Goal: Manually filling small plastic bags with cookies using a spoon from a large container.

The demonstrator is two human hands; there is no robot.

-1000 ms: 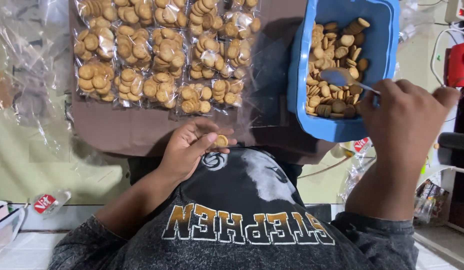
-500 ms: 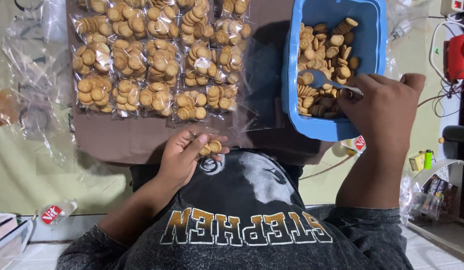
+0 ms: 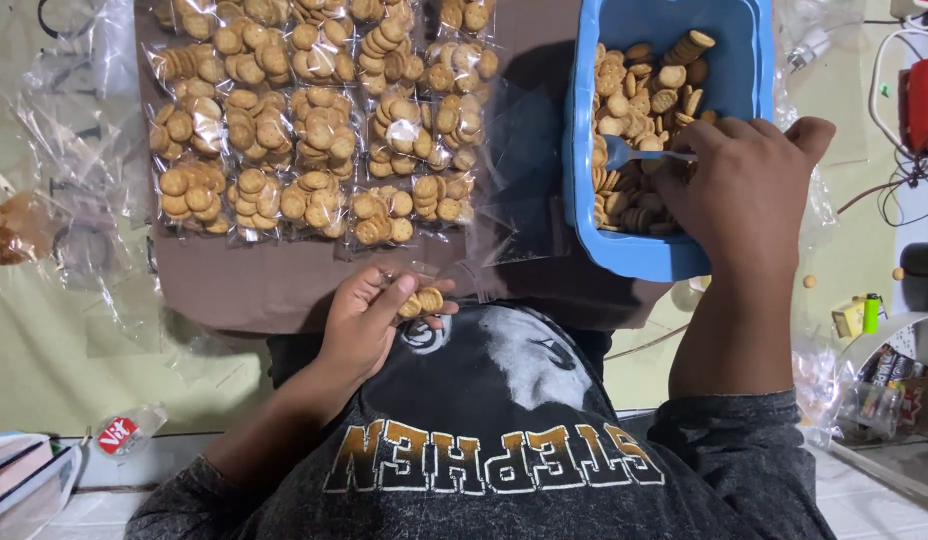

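I see the left hand (image 3: 369, 315) curled around a few round biscuits (image 3: 421, 301); the right hand (image 3: 749, 185) grips a spoon (image 3: 634, 154), probably plastic, in the blue tub (image 3: 744, 60).

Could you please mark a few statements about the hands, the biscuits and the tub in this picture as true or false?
1. The left hand holds a few biscuits. True.
2. The right hand holds a spoon in the tub. True.
3. The tub is red. False: it is blue.
4. The tub is empty. False: loose biscuits fill it.
5. Bagged biscuits lie in rows on the brown board. True.
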